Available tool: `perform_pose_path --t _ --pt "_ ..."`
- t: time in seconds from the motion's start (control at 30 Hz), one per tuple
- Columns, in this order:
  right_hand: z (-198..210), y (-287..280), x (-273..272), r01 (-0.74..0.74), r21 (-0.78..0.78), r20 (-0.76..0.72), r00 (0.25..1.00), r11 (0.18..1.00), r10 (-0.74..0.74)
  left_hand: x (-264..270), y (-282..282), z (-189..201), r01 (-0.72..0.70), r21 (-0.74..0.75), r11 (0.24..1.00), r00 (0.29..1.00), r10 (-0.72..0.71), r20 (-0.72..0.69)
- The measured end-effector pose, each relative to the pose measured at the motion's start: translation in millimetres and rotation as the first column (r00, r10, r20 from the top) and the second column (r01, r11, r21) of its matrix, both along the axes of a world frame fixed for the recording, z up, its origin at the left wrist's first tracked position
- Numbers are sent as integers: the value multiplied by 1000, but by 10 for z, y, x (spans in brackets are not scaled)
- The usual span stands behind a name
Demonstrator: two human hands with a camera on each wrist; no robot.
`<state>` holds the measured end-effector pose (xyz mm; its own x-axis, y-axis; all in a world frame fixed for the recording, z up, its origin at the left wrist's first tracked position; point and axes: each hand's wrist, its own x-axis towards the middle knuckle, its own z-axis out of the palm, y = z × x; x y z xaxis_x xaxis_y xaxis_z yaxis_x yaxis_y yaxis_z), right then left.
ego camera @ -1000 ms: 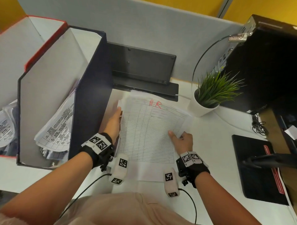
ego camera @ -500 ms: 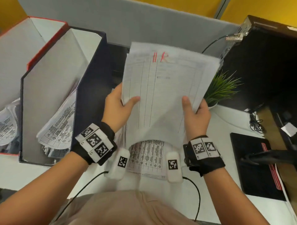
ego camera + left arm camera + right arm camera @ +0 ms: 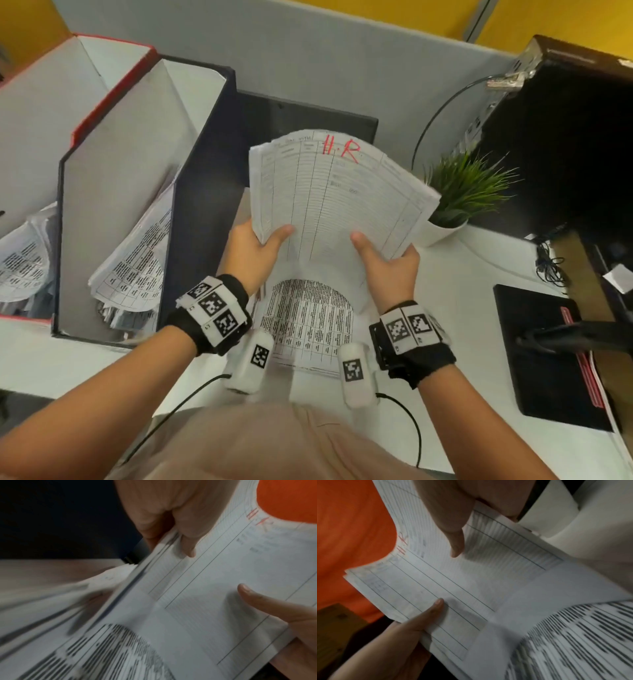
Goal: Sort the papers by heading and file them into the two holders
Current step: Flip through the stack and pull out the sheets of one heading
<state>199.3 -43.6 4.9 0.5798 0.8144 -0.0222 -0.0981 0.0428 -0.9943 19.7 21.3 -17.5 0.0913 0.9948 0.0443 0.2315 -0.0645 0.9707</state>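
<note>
Both hands hold a thick stack of ruled papers headed "H.R" in red, raised above the desk and bowed. My left hand grips its lower left edge, thumb on the front. My right hand grips the lower right edge the same way. The left wrist view shows the stack close up, and the right wrist view shows it too. A printed sheet lies on the desk beneath. The dark blue holder at left holds papers. The red holder stands further left, also with papers.
A potted green plant stands just right of the raised stack. A black monitor base sits behind it. A black computer tower and cables fill the right back. A black notebook lies at the right.
The stack lay flat on the desk a second ago. Both hands lifted it upright, uncovering the printed sheet. Since then it has come down a little and tilted away.
</note>
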Motion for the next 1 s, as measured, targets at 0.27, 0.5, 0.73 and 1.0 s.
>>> perform_pose_path --t 0.27,0.5,0.73,1.0 --pt "-105 77 -58 -38 -77 61 997 996 43 39 -29 70 -52 -30 998 994 50 -92" --pt "149 230 -39 -163 52 123 980 985 155 -308 58 847 -109 44 993 990 112 -85" --pt "-183 171 85 -322 -108 216 916 940 339 -1426 189 1598 -245 51 968 949 250 -193" --pt "-804 -9 304 -152 -371 366 883 916 295 -2681 355 1870 -506 53 861 779 482 -401"
